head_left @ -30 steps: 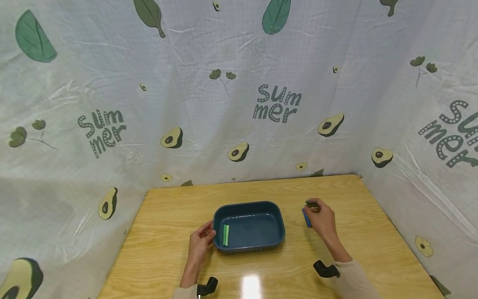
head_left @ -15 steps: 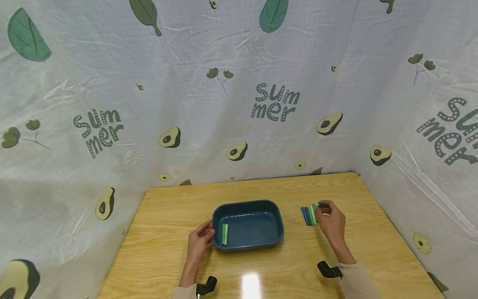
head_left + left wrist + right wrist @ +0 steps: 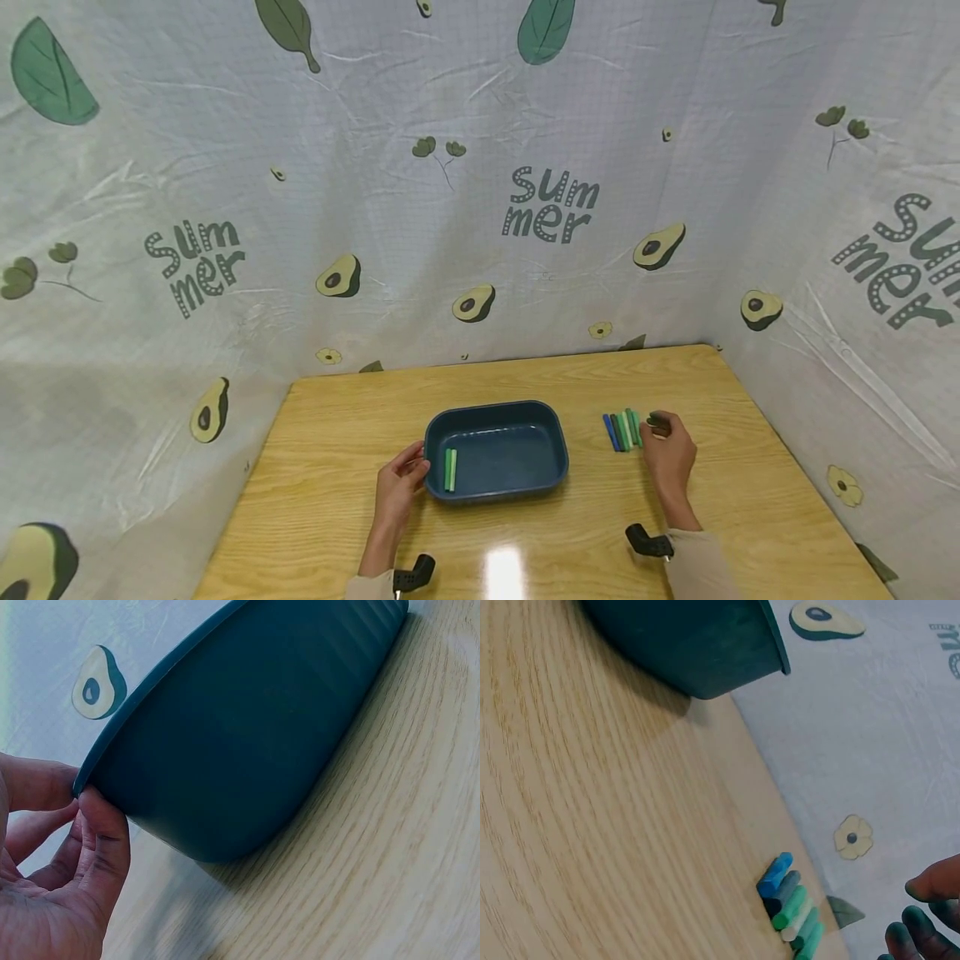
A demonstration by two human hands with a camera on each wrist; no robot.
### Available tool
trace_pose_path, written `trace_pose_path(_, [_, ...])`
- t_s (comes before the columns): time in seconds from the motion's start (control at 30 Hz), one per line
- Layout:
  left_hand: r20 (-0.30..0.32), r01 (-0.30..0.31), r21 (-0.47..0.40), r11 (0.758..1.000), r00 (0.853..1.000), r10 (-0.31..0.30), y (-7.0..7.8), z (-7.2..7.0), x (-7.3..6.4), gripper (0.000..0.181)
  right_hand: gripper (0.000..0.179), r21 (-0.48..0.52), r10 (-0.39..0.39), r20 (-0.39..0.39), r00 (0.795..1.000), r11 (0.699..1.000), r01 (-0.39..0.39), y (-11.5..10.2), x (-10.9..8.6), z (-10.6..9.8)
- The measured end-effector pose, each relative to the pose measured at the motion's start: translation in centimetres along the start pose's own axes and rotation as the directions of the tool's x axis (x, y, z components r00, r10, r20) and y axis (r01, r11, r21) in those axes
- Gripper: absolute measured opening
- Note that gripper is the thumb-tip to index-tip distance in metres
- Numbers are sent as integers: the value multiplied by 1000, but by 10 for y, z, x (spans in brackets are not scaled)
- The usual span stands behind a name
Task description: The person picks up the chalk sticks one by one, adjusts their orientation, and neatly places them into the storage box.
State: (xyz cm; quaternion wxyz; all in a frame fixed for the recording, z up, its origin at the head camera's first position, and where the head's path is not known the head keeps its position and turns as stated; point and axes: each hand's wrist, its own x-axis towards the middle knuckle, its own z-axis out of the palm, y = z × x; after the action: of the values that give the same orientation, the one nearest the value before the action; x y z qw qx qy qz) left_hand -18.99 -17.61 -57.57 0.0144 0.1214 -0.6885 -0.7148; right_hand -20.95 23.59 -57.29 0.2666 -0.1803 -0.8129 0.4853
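Note:
My left hand (image 3: 396, 496) pinches the left rim of a dark teal rectangular tray (image 3: 497, 498); in the left wrist view, thumb and fingertips meet at the tray's lip. Two chalk sticks (image 3: 451, 469), one green and one pale green, lie side by side inside at its left end. Right of the tray, several more chalk sticks (image 3: 789, 911) lie in a neat row on the table, running from blue through dark grey to greens and a pale one. Just right of that row is my right hand (image 3: 670, 454), thumb and fingers apart, its fingertips stained dark green.
The wooden table (image 3: 345, 408) ends at a back edge against a white printed sheet (image 3: 405, 250), which also hangs at both sides. A black wrist camera (image 3: 649, 542) sits on the right wrist, another wrist camera (image 3: 415, 575) on the left.
My right hand has moved to the right off the chalk row, uncovering the dark and green sticks beside the blue one. The left hand stays on the tray rim.

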Motion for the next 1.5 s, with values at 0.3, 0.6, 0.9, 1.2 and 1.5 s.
trace_pose_path(0.3, [3, 1, -3, 1000, 1000, -1, 3, 1, -1, 42, 29, 12, 82, -53, 995, 997, -82, 8, 0, 8])
trace_pose_path(0.6, [0, 3, -6, 1000, 1000, -3, 2, 1, -1, 43, 34, 52, 178, -56, 982, 983, -176, 16, -1, 14])
trace_pose_path(0.9, [-4, 2, 2, 1000, 1000, -2, 3, 2, -1, 42, 36, 43, 231, -64, 971, 973, -228, 21, 1, 22])
trace_pose_path(1.2, [-1, -2, 2, 1000, 1000, 2, 1, 1, -1, 43, 33, 9, 232, -102, 967, 972, -233, 25, 2, 29])
trace_pose_path(1.5, [-6, -6, 11, 1000, 1000, 6, 0, 2, -1, 42, 31, -30, 239, -112, 964, 969, -244, 24, 2, 32])
